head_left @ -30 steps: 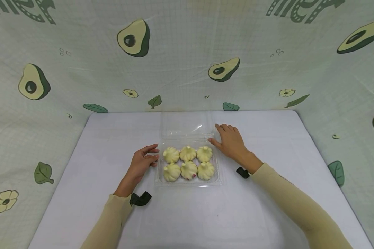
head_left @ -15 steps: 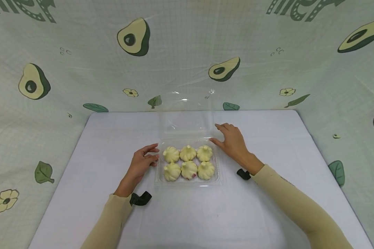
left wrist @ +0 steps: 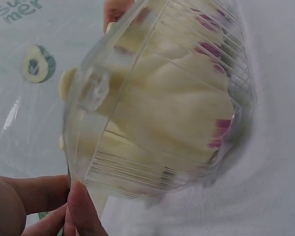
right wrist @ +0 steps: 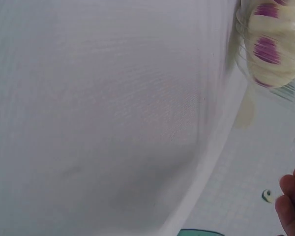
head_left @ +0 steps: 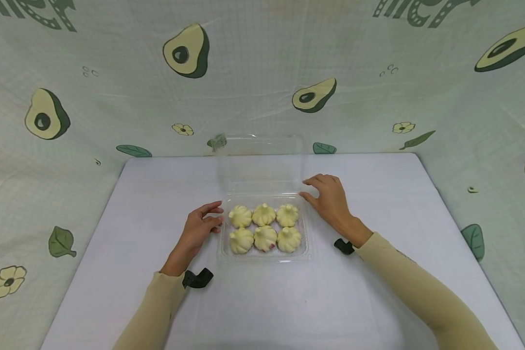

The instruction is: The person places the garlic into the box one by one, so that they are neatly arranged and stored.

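Garlic bulbs (head_left: 265,238), several, pale with purple streaks, sit in two rows in a clear plastic clamshell container (head_left: 264,260). Its hinged lid (head_left: 262,170) stands raised at the far side. At the container's left edge my left hand (head_left: 201,221) pinches the rim; in the left wrist view the thumb (left wrist: 83,209) and fingers meet on it. My right hand (head_left: 330,197) is by the far right corner near the hinge, its thumb and fingers apart with nothing between them. In the right wrist view, fingers (right wrist: 291,209) show at the right border, below the garlic.
The container stands mid-table on a white cloth (head_left: 262,306). Behind and at both sides hangs a pale curtain (head_left: 253,58) printed with avocados and leaves. Black wrist mounts (head_left: 198,278) project near both forearms.
The lid has changed its tilt, and its outline looks wider now. My right hand has drawn slightly right, away from the lid. The left hand and the garlic stay in place.
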{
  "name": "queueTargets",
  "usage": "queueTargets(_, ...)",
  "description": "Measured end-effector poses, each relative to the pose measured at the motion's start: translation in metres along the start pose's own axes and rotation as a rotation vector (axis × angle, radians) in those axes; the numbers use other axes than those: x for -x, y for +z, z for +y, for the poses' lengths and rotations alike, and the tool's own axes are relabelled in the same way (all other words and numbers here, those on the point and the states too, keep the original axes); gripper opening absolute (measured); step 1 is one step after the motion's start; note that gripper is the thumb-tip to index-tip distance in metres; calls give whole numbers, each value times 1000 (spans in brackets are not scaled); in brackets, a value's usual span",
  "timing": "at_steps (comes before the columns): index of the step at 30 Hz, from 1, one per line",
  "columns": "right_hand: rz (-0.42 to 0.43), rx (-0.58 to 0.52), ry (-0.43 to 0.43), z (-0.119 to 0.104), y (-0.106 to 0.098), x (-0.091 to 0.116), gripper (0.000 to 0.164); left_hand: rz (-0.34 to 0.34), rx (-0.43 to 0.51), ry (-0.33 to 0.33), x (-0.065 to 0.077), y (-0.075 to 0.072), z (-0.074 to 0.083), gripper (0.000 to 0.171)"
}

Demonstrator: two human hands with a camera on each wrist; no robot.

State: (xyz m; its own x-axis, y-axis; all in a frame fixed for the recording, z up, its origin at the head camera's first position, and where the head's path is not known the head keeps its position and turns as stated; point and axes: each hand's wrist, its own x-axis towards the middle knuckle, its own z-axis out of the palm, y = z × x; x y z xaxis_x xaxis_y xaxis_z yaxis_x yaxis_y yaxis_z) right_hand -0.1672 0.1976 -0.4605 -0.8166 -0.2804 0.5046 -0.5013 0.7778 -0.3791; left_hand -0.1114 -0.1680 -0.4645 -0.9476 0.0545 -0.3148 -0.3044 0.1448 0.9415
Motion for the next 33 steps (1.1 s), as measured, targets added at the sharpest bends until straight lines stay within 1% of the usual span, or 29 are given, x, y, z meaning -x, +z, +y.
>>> queueTargets(6, 32, -20, -17, 1, 0, 1, 21, 0, 14, 0, 0, 1, 1, 51)
queueTargets(11, 33, -20, -32, 2, 0, 2, 15, -4, 20, -1, 0, 1, 1, 52)
queueTargets(17, 15, -2, -87, 5, 0, 6, 14, -5, 27, 2, 0, 1, 0, 49)
queueTargets(21, 6, 6, -130, 6, -2, 8, 17, -2, 19, -4, 0, 2, 0, 52)
queueTargets(24, -2, 10, -139, 6, -2, 9, 18, -1, 4, -5, 1, 2, 0, 56)
queueTargets(26, -8, 12, -140, 6, -3, 10, 16, -4, -6, 0, 0, 2, 0, 55)
queueTargets(33, -38, 17, -150, 5, -7, 13, 12, -19, 21, -9, 0, 0, -1, 56)
